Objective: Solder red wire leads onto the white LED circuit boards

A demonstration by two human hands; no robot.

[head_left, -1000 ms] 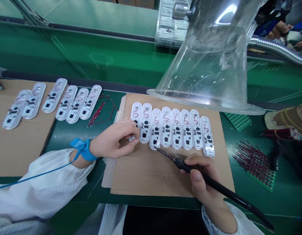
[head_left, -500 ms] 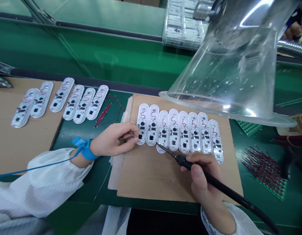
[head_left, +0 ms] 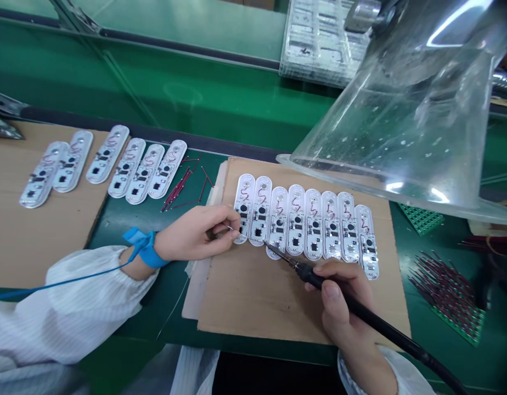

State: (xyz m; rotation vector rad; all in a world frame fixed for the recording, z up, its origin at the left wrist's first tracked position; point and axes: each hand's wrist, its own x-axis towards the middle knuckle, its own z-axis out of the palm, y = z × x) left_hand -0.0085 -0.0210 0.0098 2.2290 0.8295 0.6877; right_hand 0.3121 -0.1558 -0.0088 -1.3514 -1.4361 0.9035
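My right hand (head_left: 344,296) grips a black soldering iron (head_left: 309,272) like a pen. Its tip points at the lower ends of the second and third boards from the left, but whether it touches is too small to tell. At the left end of the row, my left hand (head_left: 204,233) pinches a thin strand of solder wire (head_left: 232,228) beside the first circuit board (head_left: 244,208). Several such white, round-ended boards (head_left: 296,219) with black chips and red wires lie side by side on a cardboard sheet (head_left: 270,302). A blue wrist strap (head_left: 148,249) circles my left wrist.
More boards (head_left: 132,170) lie at the left, near loose dark red wires (head_left: 177,189). A clear fume hood (head_left: 393,137) hangs low over the back right. Wires heaped on a green perforated board (head_left: 455,299) sit at the right. Clear trays (head_left: 319,44) stand behind.
The camera view has shifted slightly, so the boards and hood appear a little further right. Both hands keep nearly the same pose, still holding the solder wire and the soldering iron.
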